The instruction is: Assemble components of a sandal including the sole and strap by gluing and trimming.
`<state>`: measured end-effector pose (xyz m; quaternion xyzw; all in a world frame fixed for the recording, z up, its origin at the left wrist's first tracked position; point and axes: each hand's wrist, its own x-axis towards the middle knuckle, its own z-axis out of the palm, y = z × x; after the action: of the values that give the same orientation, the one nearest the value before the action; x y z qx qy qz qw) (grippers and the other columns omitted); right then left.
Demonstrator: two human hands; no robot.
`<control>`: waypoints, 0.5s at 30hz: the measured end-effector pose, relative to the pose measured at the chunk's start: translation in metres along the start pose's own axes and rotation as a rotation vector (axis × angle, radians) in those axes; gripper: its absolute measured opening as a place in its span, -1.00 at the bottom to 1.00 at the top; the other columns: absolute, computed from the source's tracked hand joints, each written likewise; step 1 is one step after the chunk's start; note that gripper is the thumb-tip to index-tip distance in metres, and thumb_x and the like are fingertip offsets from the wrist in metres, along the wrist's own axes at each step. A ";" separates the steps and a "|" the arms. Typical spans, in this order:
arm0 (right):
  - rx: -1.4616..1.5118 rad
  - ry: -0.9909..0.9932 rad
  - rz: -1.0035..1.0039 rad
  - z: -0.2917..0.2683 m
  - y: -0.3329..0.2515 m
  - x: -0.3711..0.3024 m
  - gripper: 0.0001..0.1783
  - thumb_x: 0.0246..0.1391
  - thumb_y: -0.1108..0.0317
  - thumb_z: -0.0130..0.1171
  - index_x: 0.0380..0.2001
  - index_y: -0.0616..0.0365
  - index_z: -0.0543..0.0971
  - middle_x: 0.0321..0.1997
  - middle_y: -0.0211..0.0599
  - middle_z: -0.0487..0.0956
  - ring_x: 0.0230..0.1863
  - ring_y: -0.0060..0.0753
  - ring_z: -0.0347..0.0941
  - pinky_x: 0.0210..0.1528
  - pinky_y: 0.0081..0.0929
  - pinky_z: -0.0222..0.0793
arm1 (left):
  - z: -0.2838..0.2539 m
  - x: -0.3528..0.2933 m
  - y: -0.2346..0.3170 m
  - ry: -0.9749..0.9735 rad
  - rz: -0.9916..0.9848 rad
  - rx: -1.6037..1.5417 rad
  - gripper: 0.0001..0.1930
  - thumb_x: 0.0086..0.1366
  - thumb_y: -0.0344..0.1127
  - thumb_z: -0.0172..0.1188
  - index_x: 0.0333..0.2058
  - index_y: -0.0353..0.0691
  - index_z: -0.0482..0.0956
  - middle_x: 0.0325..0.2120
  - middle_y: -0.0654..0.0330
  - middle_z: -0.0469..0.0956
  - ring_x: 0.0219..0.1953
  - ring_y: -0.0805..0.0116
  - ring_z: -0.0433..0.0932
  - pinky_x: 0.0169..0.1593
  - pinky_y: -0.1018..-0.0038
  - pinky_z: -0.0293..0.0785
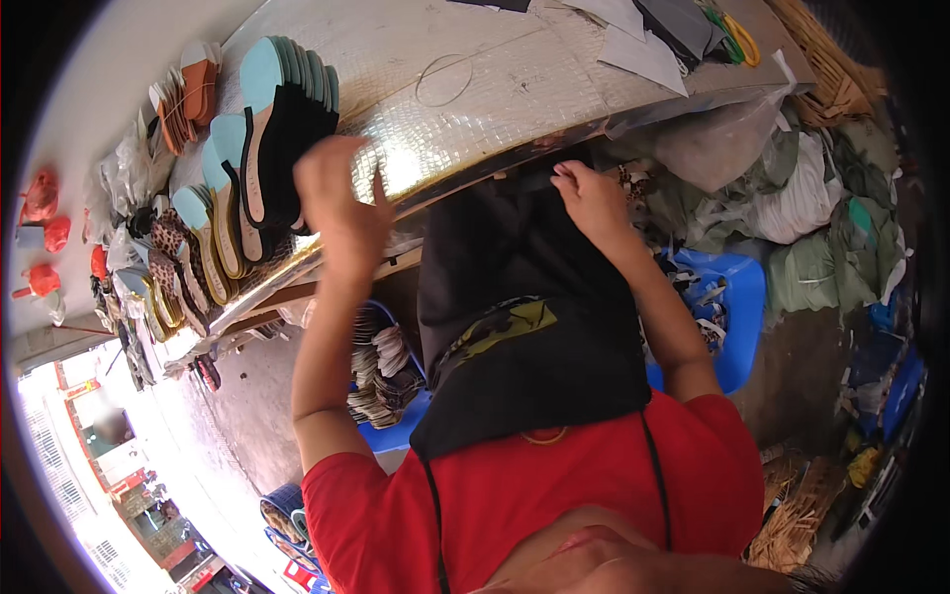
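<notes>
My left hand is blurred by motion. It is at the right side of a stack of shoe pieces with turquoise heel ends and black front parts; whether it grips them I cannot tell. My right hand is at the table's front edge with its fingers curled and thumb and forefinger close together. Dark material lies by those fingertips, and what they hold is too dark to make out. Below, the black apron with a yellow-green patch covers my lap.
The silvery worktable bears more shoe pieces at left, a thin loop, and scissors beside grey sheets at far right. Blue bins of pieces stand on both sides of me. Green and white bags crowd the right.
</notes>
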<state>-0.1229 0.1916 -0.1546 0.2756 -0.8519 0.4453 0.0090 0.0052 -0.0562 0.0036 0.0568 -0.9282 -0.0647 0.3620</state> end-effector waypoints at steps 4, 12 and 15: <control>-0.272 -0.127 -0.005 0.014 -0.012 0.004 -0.73 -0.04 0.29 0.29 -0.28 0.17 0.53 -0.21 -0.19 0.50 -0.38 0.01 0.54 -0.38 -0.20 0.46 | 0.042 -0.037 0.052 -0.320 -0.048 -0.411 -0.83 0.17 -0.46 0.23 -0.23 -0.24 0.55 -0.25 0.05 0.52 -0.16 0.06 0.52 -0.21 0.36 0.50; 0.395 -0.198 -0.021 -0.070 -0.070 0.036 -0.82 -0.03 0.49 0.22 -0.31 0.24 0.49 -0.40 -0.27 0.54 -0.38 -0.43 0.49 -0.29 -0.47 0.41 | 0.054 0.006 0.078 -0.381 -0.126 -0.902 -0.71 0.25 -0.43 0.20 -0.04 -0.28 0.49 -0.12 0.17 0.56 -0.16 0.33 0.56 -0.13 0.51 0.46; 0.497 -0.259 -0.017 -0.100 -0.097 0.056 -0.83 -0.01 0.49 0.21 -0.30 0.25 0.50 -0.44 -0.39 0.51 -0.40 -0.61 0.40 -0.29 -0.58 0.37 | 0.049 0.024 0.091 -0.432 -0.182 -1.074 -0.74 0.26 -0.39 0.22 -0.08 -0.31 0.50 -0.15 0.22 0.58 -0.16 0.42 0.55 -0.10 0.57 0.44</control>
<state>-0.1474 0.1986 -0.0063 0.3312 -0.7083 0.6014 -0.1641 -0.0510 0.0331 -0.0010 -0.0698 -0.8095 -0.5669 0.1357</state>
